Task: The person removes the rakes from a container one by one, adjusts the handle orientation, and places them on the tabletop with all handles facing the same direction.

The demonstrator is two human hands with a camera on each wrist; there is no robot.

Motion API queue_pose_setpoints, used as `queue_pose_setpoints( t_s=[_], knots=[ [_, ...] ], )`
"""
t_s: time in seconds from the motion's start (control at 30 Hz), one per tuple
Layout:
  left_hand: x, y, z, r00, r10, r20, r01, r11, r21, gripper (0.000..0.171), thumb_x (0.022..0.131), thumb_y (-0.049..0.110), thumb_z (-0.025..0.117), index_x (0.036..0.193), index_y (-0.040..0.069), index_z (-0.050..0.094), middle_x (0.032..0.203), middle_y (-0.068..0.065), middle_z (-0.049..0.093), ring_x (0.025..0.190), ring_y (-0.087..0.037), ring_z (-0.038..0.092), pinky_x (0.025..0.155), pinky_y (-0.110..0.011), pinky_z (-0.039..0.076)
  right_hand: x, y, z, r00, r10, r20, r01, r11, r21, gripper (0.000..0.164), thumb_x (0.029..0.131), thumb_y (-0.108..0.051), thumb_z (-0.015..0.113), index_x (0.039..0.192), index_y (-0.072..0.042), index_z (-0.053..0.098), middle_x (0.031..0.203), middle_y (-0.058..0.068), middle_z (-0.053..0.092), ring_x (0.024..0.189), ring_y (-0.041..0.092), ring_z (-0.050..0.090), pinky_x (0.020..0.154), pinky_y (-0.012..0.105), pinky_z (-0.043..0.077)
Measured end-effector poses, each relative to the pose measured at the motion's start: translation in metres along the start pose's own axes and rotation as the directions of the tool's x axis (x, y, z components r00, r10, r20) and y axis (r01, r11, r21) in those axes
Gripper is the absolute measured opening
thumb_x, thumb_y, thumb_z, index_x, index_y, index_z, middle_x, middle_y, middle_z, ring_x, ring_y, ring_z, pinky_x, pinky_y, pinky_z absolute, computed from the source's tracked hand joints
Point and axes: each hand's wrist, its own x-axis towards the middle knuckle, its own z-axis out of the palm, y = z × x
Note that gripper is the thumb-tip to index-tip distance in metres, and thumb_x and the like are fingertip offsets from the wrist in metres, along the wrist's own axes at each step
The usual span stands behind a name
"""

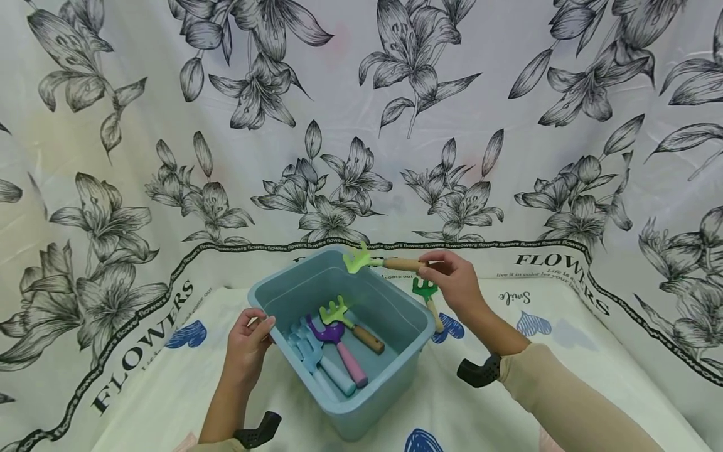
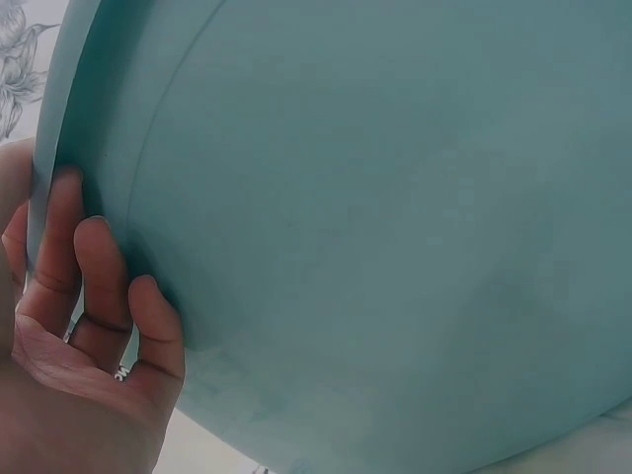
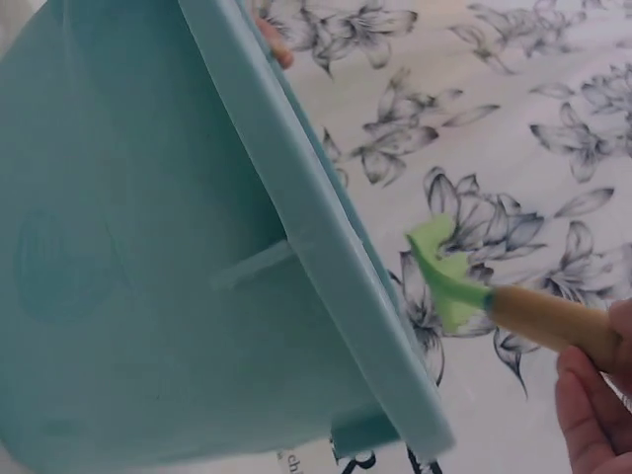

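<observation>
My left hand (image 1: 248, 339) grips the left rim of a blue-green plastic bin (image 1: 395, 370), thumb over the edge and fingers against the outer wall. The bin tilts toward me. My right hand (image 1: 452, 279) pinches the wooden handle of a light green garden hand rake (image 1: 357, 258), held above the bin's far right rim. Inside the bin lie another light green hand rake (image 1: 367, 339), a purple rake with a pink handle (image 1: 350, 364) and light blue tools (image 1: 333, 373) along the left wall. In the right wrist view the held rake (image 3: 553, 316) appears beside the rim.
A dark green hand rake (image 1: 425, 289) with a wooden handle lies on the cloth right of the bin, partly hidden by it. White cloth (image 1: 169, 389) with blue hearts covers the surface. A flower-printed curtain (image 1: 339, 113) hangs behind.
</observation>
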Motion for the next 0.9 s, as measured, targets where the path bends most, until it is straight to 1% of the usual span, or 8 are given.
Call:
queue_pose_setpoints(
  t_s=[0.17, 0.27, 0.37, 0.53, 0.67, 0.77, 0.9],
  knots=[
    [-0.001, 0.001, -0.001, 1.0, 0.012, 0.01, -0.012, 1.0, 0.002, 0.017, 0.096, 0.01, 0.061, 0.106, 0.006, 0.048, 0.078, 0.002, 0.063, 0.069, -0.012, 0.058, 0.068, -0.025, 0.049, -0.005, 0.006, -0.013, 0.996, -0.013, -0.087, 0.017, 0.999, 0.052, 0.026, 0.092, -0.009, 0.068, 0.115, 0.001, 0.062, 0.114, 0.017, 0.061, 0.094, 0.015, 0.067, 0.084, 0.024, 0.051],
    [-0.001, 0.0, -0.001, 1.0, 0.018, 0.017, -0.018, 1.0, 0.001, 0.017, 0.096, 0.011, 0.061, 0.106, 0.006, 0.048, 0.077, 0.003, 0.062, 0.07, -0.012, 0.058, 0.068, -0.025, 0.049, -0.009, 0.013, -0.021, 0.992, -0.013, -0.127, 0.019, 0.999, 0.043, 0.029, 0.091, -0.012, 0.069, 0.116, 0.001, 0.062, 0.111, 0.016, 0.062, 0.092, 0.013, 0.067, 0.084, 0.023, 0.05],
    [0.0, 0.0, 0.0, 0.999, 0.024, 0.026, -0.024, 1.0, -0.005, 0.016, 0.097, 0.01, 0.061, 0.105, 0.007, 0.048, 0.076, 0.003, 0.062, 0.069, -0.012, 0.058, 0.067, -0.025, 0.049, -0.015, 0.022, -0.028, 0.988, 0.008, -0.156, -0.004, 1.0, 0.022, 0.031, 0.091, -0.015, 0.07, 0.117, 0.0, 0.062, 0.109, 0.016, 0.064, 0.09, 0.012, 0.067, 0.084, 0.022, 0.05],
    [0.0, -0.001, 0.0, 0.999, 0.026, 0.024, -0.025, 1.0, -0.013, 0.015, 0.096, 0.009, 0.061, 0.104, 0.007, 0.048, 0.075, 0.003, 0.062, 0.068, -0.012, 0.058, 0.067, -0.025, 0.049, -0.028, 0.033, -0.035, 0.979, 0.071, -0.189, -0.07, 0.998, 0.011, 0.033, 0.091, -0.018, 0.07, 0.118, 0.0, 0.061, 0.112, 0.018, 0.062, 0.091, 0.011, 0.067, 0.084, 0.019, 0.049],
    [0.0, -0.001, 0.0, 0.999, 0.027, 0.02, -0.027, 1.0, -0.015, 0.014, 0.096, 0.009, 0.061, 0.103, 0.008, 0.049, 0.075, 0.003, 0.062, 0.068, -0.012, 0.058, 0.067, -0.025, 0.049, -0.037, 0.045, -0.037, 0.97, 0.109, -0.217, -0.115, 0.993, -0.011, 0.033, 0.092, -0.019, 0.07, 0.118, -0.001, 0.06, 0.115, 0.016, 0.061, 0.091, 0.009, 0.065, 0.083, 0.018, 0.048],
    [-0.001, -0.001, 0.0, 1.0, 0.025, 0.016, -0.025, 1.0, -0.011, 0.013, 0.096, 0.009, 0.061, 0.104, 0.008, 0.05, 0.075, 0.003, 0.062, 0.069, -0.012, 0.058, 0.067, -0.025, 0.048, -0.044, 0.056, -0.038, 0.957, 0.147, -0.249, -0.163, 0.986, -0.045, 0.032, 0.091, -0.02, 0.07, 0.116, -0.003, 0.061, 0.114, 0.015, 0.061, 0.09, 0.008, 0.064, 0.081, 0.017, 0.049],
    [-0.001, 0.0, 0.001, 1.0, 0.023, 0.014, -0.023, 1.0, -0.001, 0.013, 0.097, 0.01, 0.061, 0.103, 0.01, 0.05, 0.075, 0.003, 0.061, 0.068, -0.012, 0.057, 0.067, -0.025, 0.048, -0.053, 0.071, -0.04, 0.934, 0.19, -0.304, -0.227, 0.97, -0.089, 0.03, 0.09, -0.02, 0.072, 0.114, -0.004, 0.063, 0.11, 0.014, 0.063, 0.088, 0.009, 0.062, 0.076, 0.016, 0.049]
  ],
)
